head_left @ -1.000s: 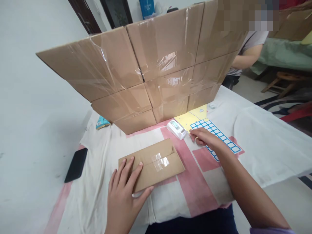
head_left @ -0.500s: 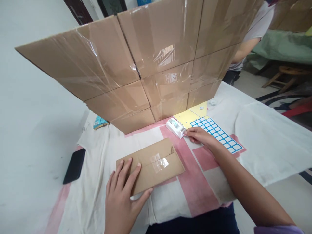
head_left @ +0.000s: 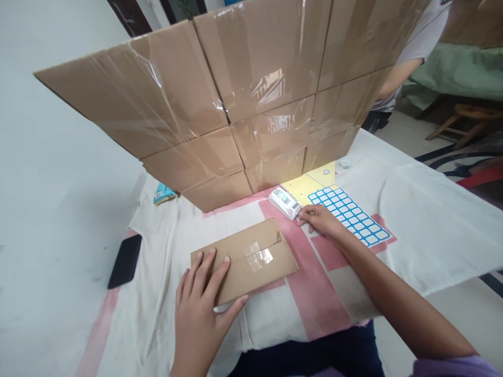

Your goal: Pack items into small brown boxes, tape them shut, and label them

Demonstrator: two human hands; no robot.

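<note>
A flat cardboard box lies on the cloth in front of me, with short pieces of clear tape across the seam on its top. My left hand rests over its left end, fingers spread flat on the top and thumb at the near edge. Beyond the box stands a white tape dispenser. Thumb and fingers of my right hand are pinched together at the dispenser's right, cutter end, on the tape there; the clear strip itself hardly shows.
A large taped cardboard panel stands across the table. Right of the dispenser lie a sheet of blue-framed labels and a yellow sheet. A black phone and a blue packet are at left. Behind the panel, a person's arm shows.
The view has shifted slightly. My left hand stays on the box, and my right hand remains pinched at the dispenser's end, with its fingers slightly changed in pose.
</note>
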